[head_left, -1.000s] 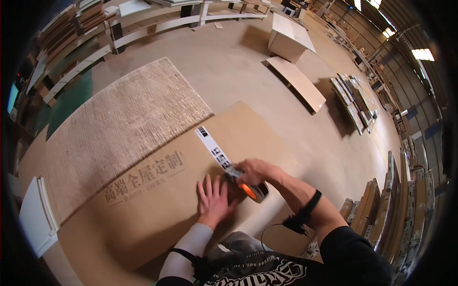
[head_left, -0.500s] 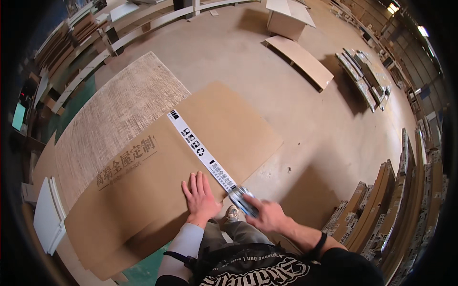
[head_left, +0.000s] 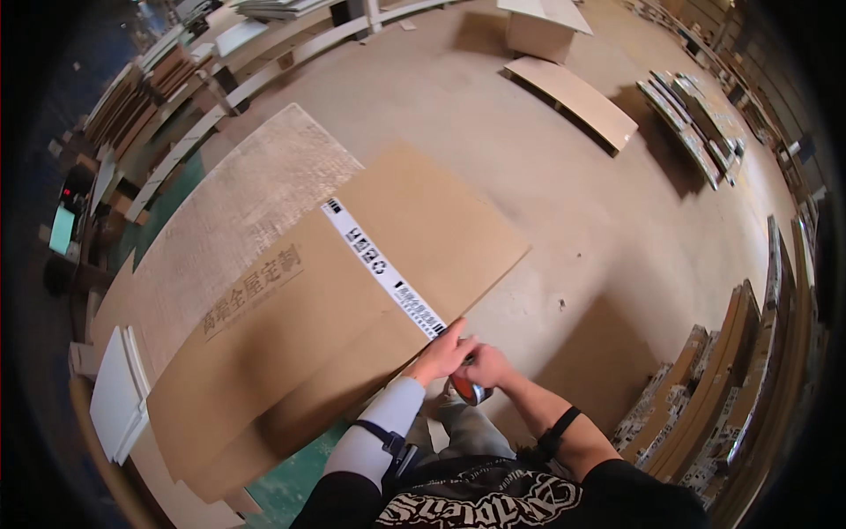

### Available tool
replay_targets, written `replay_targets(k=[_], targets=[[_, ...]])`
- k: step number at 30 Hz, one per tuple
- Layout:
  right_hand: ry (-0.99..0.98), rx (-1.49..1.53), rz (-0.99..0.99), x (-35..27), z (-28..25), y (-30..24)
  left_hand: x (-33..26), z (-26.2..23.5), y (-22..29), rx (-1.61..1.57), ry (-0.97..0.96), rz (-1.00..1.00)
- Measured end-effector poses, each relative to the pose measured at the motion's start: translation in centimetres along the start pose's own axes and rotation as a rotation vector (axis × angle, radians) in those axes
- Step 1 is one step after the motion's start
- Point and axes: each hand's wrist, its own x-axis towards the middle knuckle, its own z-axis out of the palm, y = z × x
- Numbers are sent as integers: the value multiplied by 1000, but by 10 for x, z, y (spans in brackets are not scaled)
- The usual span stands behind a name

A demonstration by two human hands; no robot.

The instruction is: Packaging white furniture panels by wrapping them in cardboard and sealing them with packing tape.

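A large brown cardboard sheet lies flat in front of me, with a white printed tape strip running diagonally across it to its near edge. My left hand presses on the near end of that strip at the cardboard's edge. My right hand sits just beside it, closed around an orange-cored tape roll held below the cardboard's edge. The two hands touch each other.
A pale chipboard panel lies under the cardboard on the left. White boards rest at the lower left. A white box and a flat board lie on the concrete floor beyond. Stacked panels line the right side.
The tape strip has been drawn longer, down to the cardboard's near edge. Both hands moved toward me with the roll, and my left hand shifted from flat on the cardboard to the strip's end.
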Motion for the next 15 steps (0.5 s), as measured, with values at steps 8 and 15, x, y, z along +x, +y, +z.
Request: replay_targets(k=[8, 15], targets=[[-183, 191, 135, 10, 12, 22, 20, 17, -97, -62, 199, 56], [88, -87, -167, -141, 22, -134, -133, -87, 2, -703, -326, -435]])
